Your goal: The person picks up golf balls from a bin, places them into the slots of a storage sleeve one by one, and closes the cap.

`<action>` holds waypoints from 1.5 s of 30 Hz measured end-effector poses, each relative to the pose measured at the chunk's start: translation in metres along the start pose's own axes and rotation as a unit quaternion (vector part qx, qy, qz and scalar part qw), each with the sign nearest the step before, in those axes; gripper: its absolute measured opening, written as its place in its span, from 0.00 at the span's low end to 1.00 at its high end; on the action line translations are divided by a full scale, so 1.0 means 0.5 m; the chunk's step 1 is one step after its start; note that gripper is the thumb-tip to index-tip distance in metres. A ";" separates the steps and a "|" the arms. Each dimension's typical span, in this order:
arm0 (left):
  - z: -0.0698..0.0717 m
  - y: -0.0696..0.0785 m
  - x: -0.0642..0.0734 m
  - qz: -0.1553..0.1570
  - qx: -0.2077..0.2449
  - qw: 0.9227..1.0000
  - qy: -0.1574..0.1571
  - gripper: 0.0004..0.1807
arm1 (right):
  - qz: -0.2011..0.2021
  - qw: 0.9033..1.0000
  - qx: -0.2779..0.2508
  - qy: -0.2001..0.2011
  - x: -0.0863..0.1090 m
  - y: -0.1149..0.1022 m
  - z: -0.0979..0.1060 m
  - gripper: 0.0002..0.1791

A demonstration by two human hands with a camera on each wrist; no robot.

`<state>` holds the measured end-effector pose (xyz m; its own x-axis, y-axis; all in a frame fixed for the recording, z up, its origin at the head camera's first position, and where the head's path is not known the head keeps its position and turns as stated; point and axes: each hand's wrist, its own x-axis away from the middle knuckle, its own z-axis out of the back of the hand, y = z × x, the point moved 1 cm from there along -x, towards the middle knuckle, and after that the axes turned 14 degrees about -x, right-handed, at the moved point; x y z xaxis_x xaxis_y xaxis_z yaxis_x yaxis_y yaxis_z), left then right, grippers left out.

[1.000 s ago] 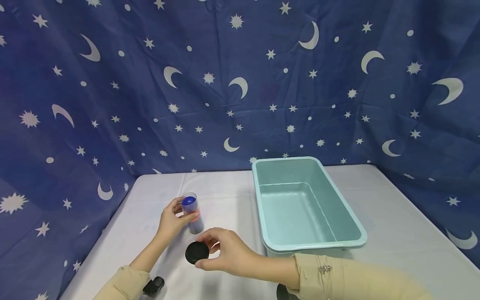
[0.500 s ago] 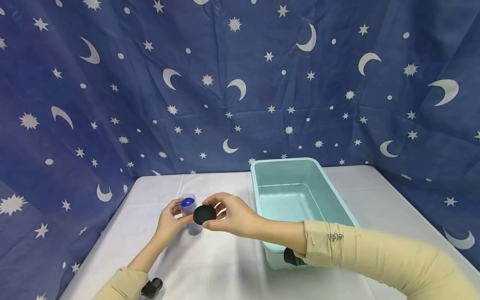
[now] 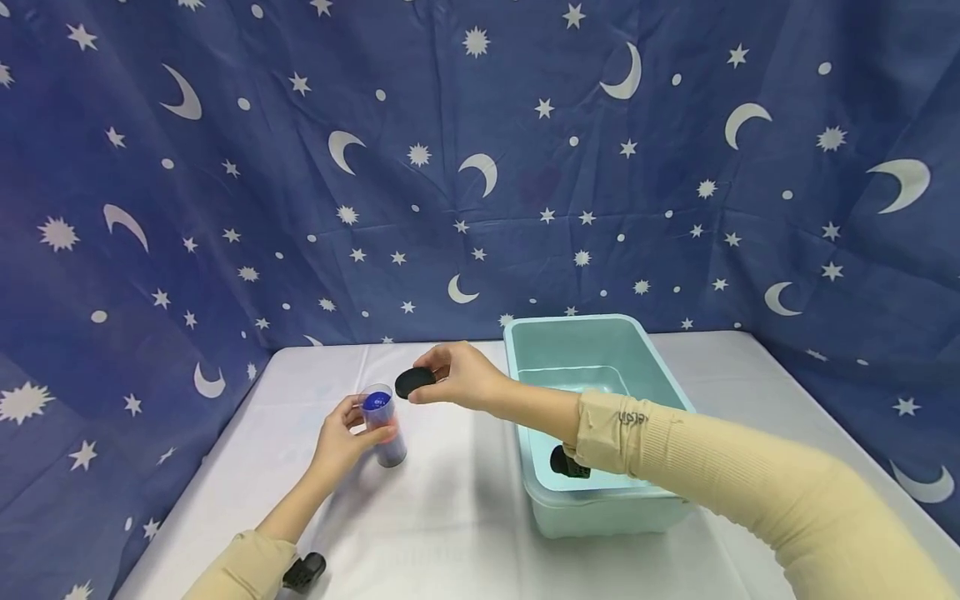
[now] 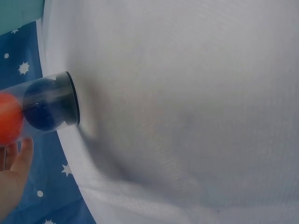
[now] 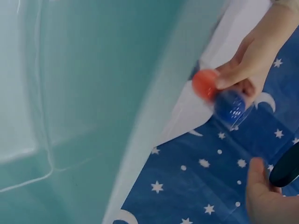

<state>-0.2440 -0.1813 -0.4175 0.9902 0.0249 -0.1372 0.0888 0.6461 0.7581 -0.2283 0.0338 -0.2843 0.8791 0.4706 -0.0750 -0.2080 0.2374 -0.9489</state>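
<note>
My left hand [image 3: 347,442] grips a clear tube [image 3: 393,452] just above the white table. A blue ball [image 3: 377,401] shows at its open top. The left wrist view shows an orange ball [image 4: 8,119] and a dark blue ball [image 4: 44,105] inside, the dark one by the black-edged end. My right hand [image 3: 468,377] pinches a round black lid [image 3: 415,382] by its edge, just right of the tube's mouth and apart from it. In the right wrist view the lid [image 5: 287,167] is partly cut off by the frame.
A light teal plastic bin [image 3: 570,517] stands on the white tablecloth [image 3: 420,542] to the right, under my right forearm. A blue curtain [image 3: 420,100] with stars and moons hangs behind the table. Black wrist devices [image 3: 303,572] sit below both sleeves.
My right hand has carried the black lid up and away from me, from in front of the tube to beside its top. The left hand and tube have hardly moved.
</note>
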 end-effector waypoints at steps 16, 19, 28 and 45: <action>-0.002 -0.003 0.002 -0.003 0.019 1.000 0.002 0.26 | 0.059 0.965 0.241 -0.081 -0.110 -0.004 -0.007 0.21; 0.000 -0.006 0.002 -0.004 0.024 1.000 0.004 0.26 | 0.069 0.952 0.282 -0.099 -0.123 -0.001 -0.025 0.20; -0.002 -0.006 0.002 -0.011 0.022 1.000 0.005 0.25 | 0.085 0.904 0.394 -0.140 -0.147 0.003 -0.062 0.14; -0.004 -0.008 0.001 -0.023 0.031 0.999 0.003 0.23 | 0.092 0.815 0.535 -0.201 -0.165 -0.019 -0.099 0.17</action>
<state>-0.2439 -0.1821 -0.4218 0.9844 0.0016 -0.1758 0.1399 0.5983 0.7890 -0.2779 -0.0493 -0.2843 0.6238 0.7715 0.1255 -0.7647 0.6356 -0.1063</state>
